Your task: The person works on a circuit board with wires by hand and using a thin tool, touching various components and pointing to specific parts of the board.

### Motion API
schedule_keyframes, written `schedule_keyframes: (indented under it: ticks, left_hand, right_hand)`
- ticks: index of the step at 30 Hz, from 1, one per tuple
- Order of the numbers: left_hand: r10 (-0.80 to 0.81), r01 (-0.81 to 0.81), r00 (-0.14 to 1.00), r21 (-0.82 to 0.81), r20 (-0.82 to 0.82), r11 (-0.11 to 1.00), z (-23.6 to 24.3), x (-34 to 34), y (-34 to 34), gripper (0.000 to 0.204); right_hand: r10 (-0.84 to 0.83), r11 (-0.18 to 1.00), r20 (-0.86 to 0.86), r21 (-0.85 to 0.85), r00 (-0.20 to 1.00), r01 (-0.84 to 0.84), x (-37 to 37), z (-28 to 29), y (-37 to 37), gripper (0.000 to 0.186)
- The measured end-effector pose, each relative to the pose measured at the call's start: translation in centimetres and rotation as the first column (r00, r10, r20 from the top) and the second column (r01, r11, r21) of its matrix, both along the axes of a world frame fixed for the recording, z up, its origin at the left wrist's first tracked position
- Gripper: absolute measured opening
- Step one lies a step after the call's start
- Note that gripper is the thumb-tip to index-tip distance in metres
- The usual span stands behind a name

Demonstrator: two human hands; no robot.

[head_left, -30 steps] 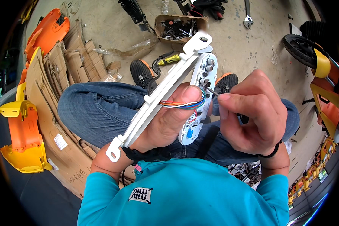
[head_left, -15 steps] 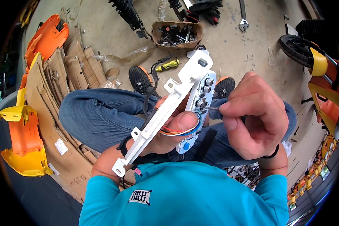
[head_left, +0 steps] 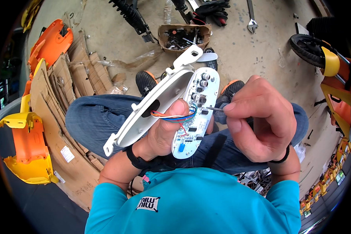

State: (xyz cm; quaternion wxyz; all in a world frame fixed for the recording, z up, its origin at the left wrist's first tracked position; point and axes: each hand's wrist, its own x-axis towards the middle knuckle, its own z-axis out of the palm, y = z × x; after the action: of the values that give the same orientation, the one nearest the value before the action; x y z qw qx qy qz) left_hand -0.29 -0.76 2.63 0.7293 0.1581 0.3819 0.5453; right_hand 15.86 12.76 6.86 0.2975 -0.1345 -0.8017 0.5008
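Note:
My left hand [head_left: 164, 134] grips a white oval circuit board [head_left: 206, 87] with its component side facing up, the thumb across it. Thin coloured wires [head_left: 171, 116] bundle over that thumb. Beside the board, leaning to the left, is a white oval housing [head_left: 133, 126] with mounting tabs at both ends, its hollow side turned toward the board; how the hand supports it is hidden. My right hand [head_left: 263, 121] is closed, thumb and forefinger pinching a thin metal rod [head_left: 216, 109]. The rod's tip lies over the board's right edge, and whether it touches is unclear.
An open cardboard box of small hardware [head_left: 171, 45] stands ahead, near an adjustable wrench [head_left: 252, 25] and black gloves [head_left: 214, 11]. Flattened cardboard [head_left: 46, 117] and orange-yellow panels [head_left: 29, 140] lie left. A wheeled orange-yellow vehicle [head_left: 329, 66] is right.
My left hand has turned the board and housing, so the board's face and the housing's hollow inside show more. My right hand stays nearly in place, still pinching the rod.

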Motion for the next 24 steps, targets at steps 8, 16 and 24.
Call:
schedule_keyframes:
  ticks: [8,16,24]
  left_hand:
    - [0.006,-0.004,0.981,-0.007,0.195,1.0,-0.67,0.04,0.21,0.071]
    - [0.023,-0.02,0.97,-0.014,0.242,1.0,-0.61,0.12,0.26,0.07]
    - [0.006,-0.007,0.96,0.004,0.279,1.0,-0.9,0.02,0.09,0.07]
  right_hand:
    - [-0.019,1.0,0.018,-0.015,1.0,0.019,-0.13,-0.48,-0.31,0.021]
    - [-0.013,1.0,0.045,-0.002,0.999,0.013,-0.01,-0.29,-0.21,0.021]
    - [0.019,1.0,0.03,-0.004,0.999,-0.018,-0.05,-0.41,-0.07,0.017]
